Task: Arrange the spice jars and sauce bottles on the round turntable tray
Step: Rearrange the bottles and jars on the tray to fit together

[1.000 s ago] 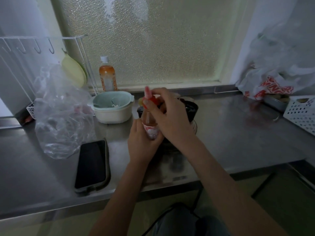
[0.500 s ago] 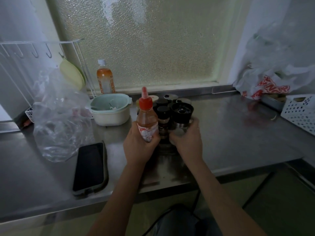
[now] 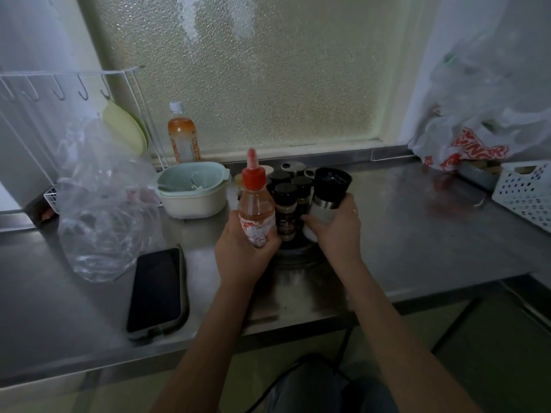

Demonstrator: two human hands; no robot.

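A dark round turntable tray (image 3: 293, 254) sits on the steel counter in front of me, crowded with several black-lidded spice jars (image 3: 285, 210). My left hand (image 3: 241, 254) grips a clear sauce bottle (image 3: 255, 210) with a red nozzle cap, upright at the tray's left edge. My right hand (image 3: 337, 231) is wrapped around a black and steel grinder (image 3: 327, 193), tilted at the tray's right side. More lids show behind the jars. Whether the bottle or the grinder rests on the tray is hidden by my hands.
A phone (image 3: 156, 292) lies at the left front of the counter. A crumpled clear plastic bag (image 3: 101, 210), a pale bowl (image 3: 192, 189) and an orange drink bottle (image 3: 182, 135) stand left. At right are a white perforated basket (image 3: 524, 189) and a printed plastic bag (image 3: 477, 144).
My right hand left the top of the sauce bottle, went to the right side of the tray and closed on the grinder, which has tilted. My left hand keeps the sauce bottle.
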